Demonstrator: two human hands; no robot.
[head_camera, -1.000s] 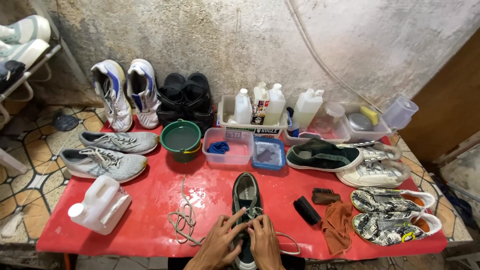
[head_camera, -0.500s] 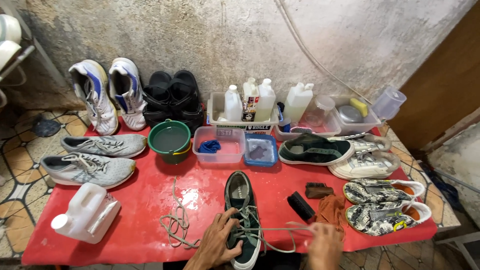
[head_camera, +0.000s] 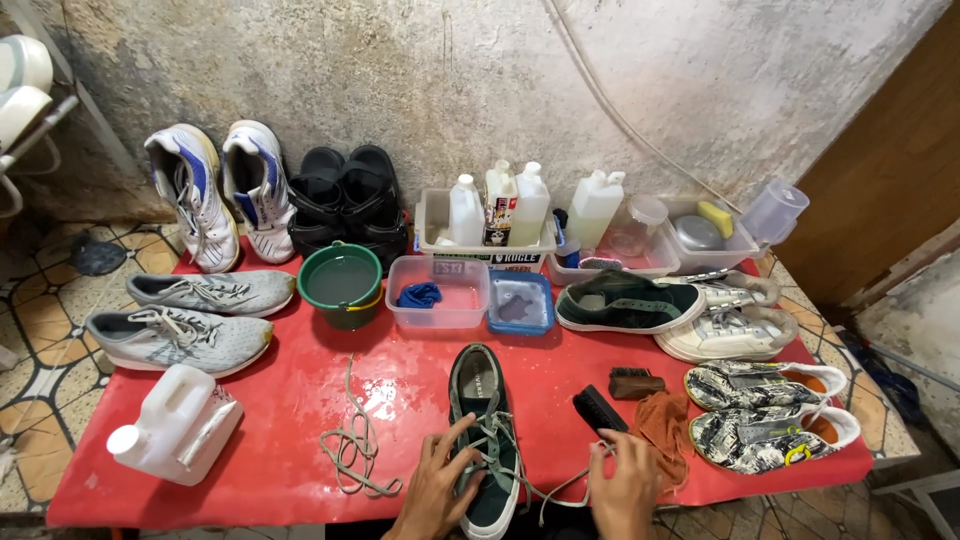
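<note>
dark green shoe (head_camera: 480, 420) at desk (head_camera: 300, 400) front edge, mid | left hand (head_camera: 435, 490) fingers spread, resting on shoe's side | right hand (head_camera: 625, 490) fingers closed on lace end (head_camera: 560, 487) | loose lace (head_camera: 352, 445) left, black brush (head_camera: 598, 408) right

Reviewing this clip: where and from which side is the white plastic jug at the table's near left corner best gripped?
Judging by its pose, at the moulded handle on the upper side of the white jug, coming from above. It lies on its side on the red table, cap toward the near-left corner, so the handle faces up and nothing crowds it.
</note>
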